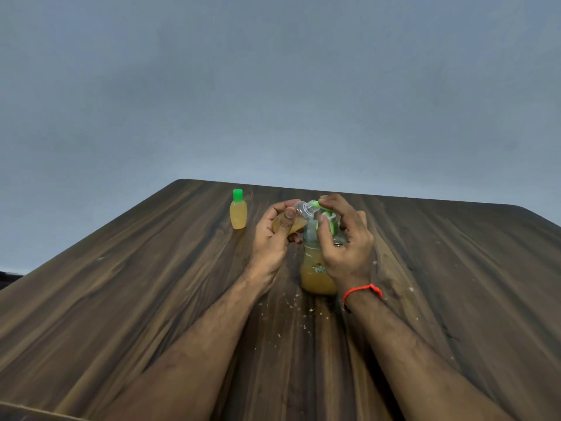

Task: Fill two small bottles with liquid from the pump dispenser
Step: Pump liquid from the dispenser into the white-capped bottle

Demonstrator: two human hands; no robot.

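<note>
On the tabletop (pixel 151 299), two hands work at the pump dispenser (pixel 318 268).

Left hand (pixel 273 238), just left of the dispenser, has its fingers (pixel 287 221) wrapped around an uncapped small bottle (pixel 299 215), tilted with its mouth at the green nozzle (pixel 315 204). Right hand (pixel 346 238) closes over the pump head, fingers on top. A capped small bottle (pixel 238 212), filled with yellow liquid, stands upright farther left of the dispenser, apart.

2 small bottles (pixel 238 213) (pixel 291 218) (1 capped), 1 pump dispenser (pixel 318 268), 2 hands (pixel 270 238) (pixel 349 241).
</note>
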